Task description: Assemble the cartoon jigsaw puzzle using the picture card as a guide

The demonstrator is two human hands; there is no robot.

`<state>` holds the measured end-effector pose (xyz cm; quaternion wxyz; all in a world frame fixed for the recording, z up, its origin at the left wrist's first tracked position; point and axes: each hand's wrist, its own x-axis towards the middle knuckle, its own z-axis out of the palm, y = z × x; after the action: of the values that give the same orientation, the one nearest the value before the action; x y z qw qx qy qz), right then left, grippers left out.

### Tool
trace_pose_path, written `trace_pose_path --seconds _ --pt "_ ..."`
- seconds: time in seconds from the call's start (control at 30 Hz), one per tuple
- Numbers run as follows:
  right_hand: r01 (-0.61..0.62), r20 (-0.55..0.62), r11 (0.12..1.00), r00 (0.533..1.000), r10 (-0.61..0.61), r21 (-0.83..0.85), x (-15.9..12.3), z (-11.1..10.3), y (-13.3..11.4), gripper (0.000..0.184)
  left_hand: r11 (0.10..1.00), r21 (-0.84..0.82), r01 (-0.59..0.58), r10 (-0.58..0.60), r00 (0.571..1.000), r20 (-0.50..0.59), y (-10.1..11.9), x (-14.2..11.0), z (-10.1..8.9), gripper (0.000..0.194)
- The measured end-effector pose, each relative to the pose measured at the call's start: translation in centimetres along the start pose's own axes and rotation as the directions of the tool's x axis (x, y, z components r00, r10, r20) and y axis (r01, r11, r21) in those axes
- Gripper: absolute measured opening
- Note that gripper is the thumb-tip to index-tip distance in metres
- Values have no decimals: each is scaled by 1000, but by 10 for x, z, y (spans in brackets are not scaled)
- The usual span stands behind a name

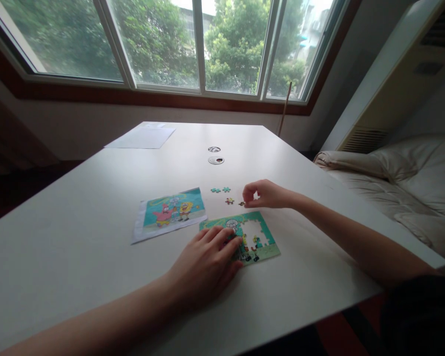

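Observation:
A partly assembled jigsaw puzzle (268, 236) with cartoon figures lies on the white table, and a gap in its upper right part shows white. My left hand (209, 254) rests flat across the puzzle's left half, fingers extended, hiding part of the picture. Just beyond the puzzle's far edge, my right hand (264, 194) has thumb and fingers curled together on a small puzzle piece (241, 203). Left of that hand lie a multicoloured loose piece (229, 200) and two green pieces, one left (215, 190) and one right (226, 189).
A printed reference picture (174, 212) lies left of the puzzle, near its corner. Two round inserts (216, 160) sit farther back on the table (96, 207). White paper (141, 137) lies at the far left. A sofa (404, 183) stands right of the table, windows beyond.

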<state>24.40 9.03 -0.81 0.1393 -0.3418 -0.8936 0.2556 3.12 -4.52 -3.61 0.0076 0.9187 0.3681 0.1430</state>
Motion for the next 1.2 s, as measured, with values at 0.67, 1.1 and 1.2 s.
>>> trace_pose_path --seconds 0.67,1.1,1.2 --pt "-1 69 998 998 -3 62 -33 23 -34 16 1000 4 -17 17 1000 3 -1 1 3 32" --pt "74 76 995 995 -69 -70 -35 24 -38 13 1000 6 -18 18 1000 -10 0 1 3 33" --pt "52 32 994 998 -49 -98 -35 26 -39 11 1000 11 -16 16 1000 -12 0 2 3 33"
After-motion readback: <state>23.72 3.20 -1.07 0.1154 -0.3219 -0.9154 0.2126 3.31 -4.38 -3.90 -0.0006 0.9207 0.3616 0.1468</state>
